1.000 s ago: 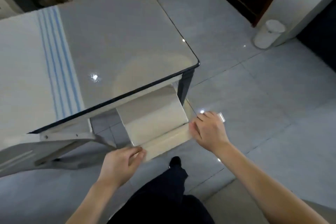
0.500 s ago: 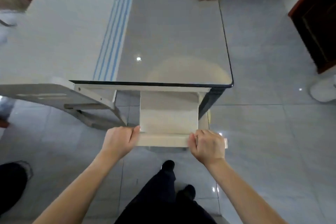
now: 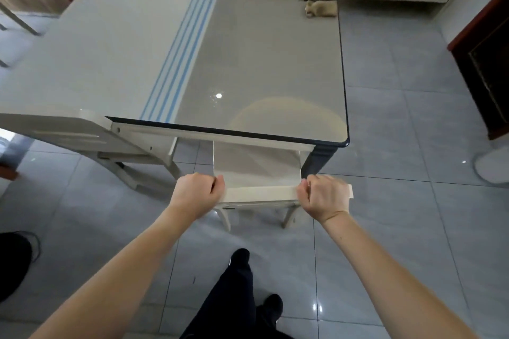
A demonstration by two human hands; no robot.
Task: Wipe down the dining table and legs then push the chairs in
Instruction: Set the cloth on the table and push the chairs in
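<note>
**Chair partway under the counter, both hands on its back**

A grey tiled floor [image 3: 399,228] is spreading out around a glossy counter [image 3: 261,63] with blue stripes across it, and a crumpled cloth [image 3: 321,8] is lying on the far right corner. At the near edge a pale chair [image 3: 256,170] is sitting with the front of its seat tucked under the top and its back towards the person.

The left hand [image 3: 197,192] is gripping the left end of the back rail [image 3: 261,194] and the right hand [image 3: 325,197] the right end, fingers [image 3: 219,184] curling tight round the wood. A short stub of rail is poking out past the right hand.

The rail's long axis is running left to right, roughly parallel to the counter's edge, and the gap under the top is lying straight ahead of both hands, neither one nearer. The chair's right side is standing just beside the dark corner leg [image 3: 321,158]. To my eye, a straight, even push looks called for, since a skew to the right could catch that leg.
</note>
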